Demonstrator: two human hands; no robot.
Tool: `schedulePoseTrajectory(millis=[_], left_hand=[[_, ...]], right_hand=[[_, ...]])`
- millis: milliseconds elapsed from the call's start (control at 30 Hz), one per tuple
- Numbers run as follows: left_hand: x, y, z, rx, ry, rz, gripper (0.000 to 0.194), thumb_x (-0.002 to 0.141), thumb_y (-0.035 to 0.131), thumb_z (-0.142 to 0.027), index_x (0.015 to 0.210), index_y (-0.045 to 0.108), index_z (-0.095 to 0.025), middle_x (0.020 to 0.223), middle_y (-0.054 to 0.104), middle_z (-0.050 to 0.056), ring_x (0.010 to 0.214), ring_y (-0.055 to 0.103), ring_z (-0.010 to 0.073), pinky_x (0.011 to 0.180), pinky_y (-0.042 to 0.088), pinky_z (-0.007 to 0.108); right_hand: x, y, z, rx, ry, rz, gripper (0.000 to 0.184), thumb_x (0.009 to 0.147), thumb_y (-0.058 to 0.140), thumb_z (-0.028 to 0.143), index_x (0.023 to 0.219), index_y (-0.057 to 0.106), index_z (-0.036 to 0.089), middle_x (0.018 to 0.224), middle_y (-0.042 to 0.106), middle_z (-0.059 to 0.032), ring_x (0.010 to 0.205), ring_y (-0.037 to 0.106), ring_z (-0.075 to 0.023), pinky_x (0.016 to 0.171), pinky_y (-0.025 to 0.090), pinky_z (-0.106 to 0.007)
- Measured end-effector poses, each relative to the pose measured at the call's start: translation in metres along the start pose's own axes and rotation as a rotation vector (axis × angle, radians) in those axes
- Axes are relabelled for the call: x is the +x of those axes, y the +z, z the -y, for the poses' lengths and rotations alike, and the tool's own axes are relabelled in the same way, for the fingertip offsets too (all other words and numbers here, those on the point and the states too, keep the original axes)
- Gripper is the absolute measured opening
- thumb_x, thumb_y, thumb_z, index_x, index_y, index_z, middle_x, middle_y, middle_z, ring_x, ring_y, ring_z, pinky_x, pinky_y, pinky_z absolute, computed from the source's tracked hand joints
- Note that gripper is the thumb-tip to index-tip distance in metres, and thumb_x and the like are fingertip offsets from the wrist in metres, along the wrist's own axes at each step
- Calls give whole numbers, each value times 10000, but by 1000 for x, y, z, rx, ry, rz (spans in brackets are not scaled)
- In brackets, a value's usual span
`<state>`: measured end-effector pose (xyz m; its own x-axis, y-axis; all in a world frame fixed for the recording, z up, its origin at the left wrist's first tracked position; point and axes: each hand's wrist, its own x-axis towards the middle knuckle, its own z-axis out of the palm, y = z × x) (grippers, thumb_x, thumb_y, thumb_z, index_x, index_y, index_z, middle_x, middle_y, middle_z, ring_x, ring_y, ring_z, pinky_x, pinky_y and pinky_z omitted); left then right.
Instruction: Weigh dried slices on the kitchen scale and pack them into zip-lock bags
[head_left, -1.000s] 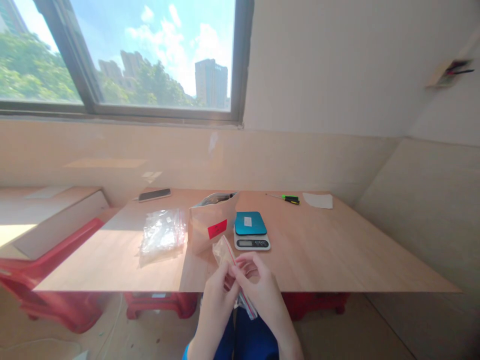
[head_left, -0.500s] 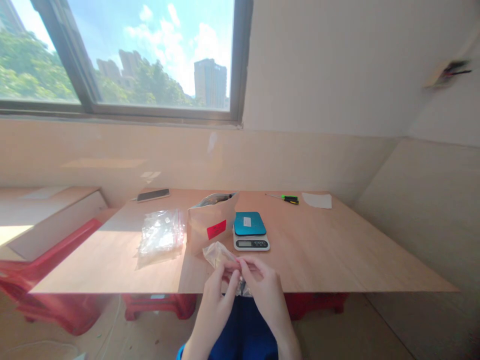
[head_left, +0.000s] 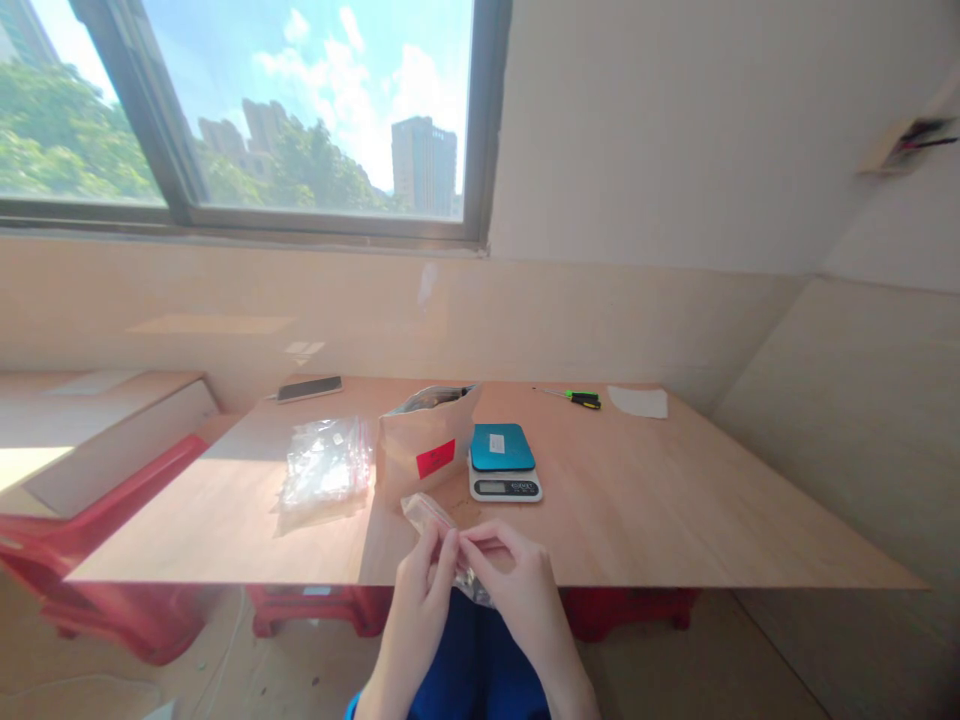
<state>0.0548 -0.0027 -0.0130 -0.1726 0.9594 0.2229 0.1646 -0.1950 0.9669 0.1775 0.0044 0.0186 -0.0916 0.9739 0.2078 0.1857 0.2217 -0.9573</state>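
A small clear zip bag with a red seal strip is pinched between my left hand and my right hand, just at the near edge of the wooden table. Both hands have their fingertips closed on the bag's top edge. Behind them stands a brown paper pouch with a red label, its top open. Right of the pouch sits a small digital scale with a blue platform.
A pile of clear zip bags lies left of the pouch. A phone lies at the table's far left, a green and black screwdriver and a white paper at the far right. Red stools stand beneath.
The small bag has swung from upright to lying lower and flatter between my fingers, and both hands have shifted slightly down towards the table's edge.
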Motion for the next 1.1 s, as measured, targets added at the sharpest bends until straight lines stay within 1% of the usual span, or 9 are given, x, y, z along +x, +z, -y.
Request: schedulePoseTrajectory(millis=[200,333,467,533,700,800,867,967,1100], left_hand=[[2,-6,-9,83,98,179,289,890,496,-382,702,596,-187,653,608,8,620,547,141,601,442,227],[3,-4,-9,184,156,176,262,867,506,-302,652,595,-182,599,573,-8,555,494,120,543,378,214],[-2,-5,-4,251,151,165,337,820,543,-251,508,443,-173,492,387,-48,492,365,86,486,256,210],[-5,-6,-3,251,119,217,360,827,546,-278,506,421,-174,485,363,-52,487,346,82,483,235,213],[-4,-4,3,66,35,397,390,907,450,-429,631,558,-175,595,568,9,572,516,128,546,370,220],[2,-5,12,-116,31,292,430,925,382,-480,719,603,-174,755,626,57,711,583,167,616,451,247],[5,-6,19,-150,8,219,353,898,456,-472,835,639,-177,877,662,74,847,611,193,754,487,283],[5,-3,31,-224,-116,264,378,825,597,-458,1096,640,-199,1133,676,91,1104,588,230,986,433,354],[0,6,37,-553,-308,331,485,831,585,-484,1230,589,-209,1325,598,96,1261,512,258,1042,409,404]], right_hand=[[1,-1,-14,89,55,-98,179,816,623,329,764,685,169,786,729,-66,763,697,-212,716,551,-290],[2,0,-21,62,49,-190,150,791,612,301,743,681,178,758,726,-69,729,696,-222,694,549,-307],[6,-16,-25,-27,55,-569,234,773,611,410,760,659,182,771,725,-93,720,688,-242,666,548,-340],[8,-27,-28,-44,68,-680,277,745,636,453,770,660,178,777,727,-102,717,684,-248,650,547,-347],[7,-37,-23,106,96,-584,353,716,684,505,829,664,172,748,724,-80,652,672,-218,588,545,-316],[5,-34,-15,192,105,-625,394,681,715,531,824,657,169,700,708,-62,609,655,-199,562,541,-298],[5,-31,-12,257,120,-645,411,660,732,538,820,654,168,676,698,-50,572,637,-184,543,535,-291],[6,-28,-13,343,158,-607,428,644,749,532,845,657,165,720,709,-50,558,625,-168,549,540,-291],[11,-24,-22,365,197,-516,451,671,722,547,893,645,162,769,711,-67,590,635,-177,593,550,-315]])
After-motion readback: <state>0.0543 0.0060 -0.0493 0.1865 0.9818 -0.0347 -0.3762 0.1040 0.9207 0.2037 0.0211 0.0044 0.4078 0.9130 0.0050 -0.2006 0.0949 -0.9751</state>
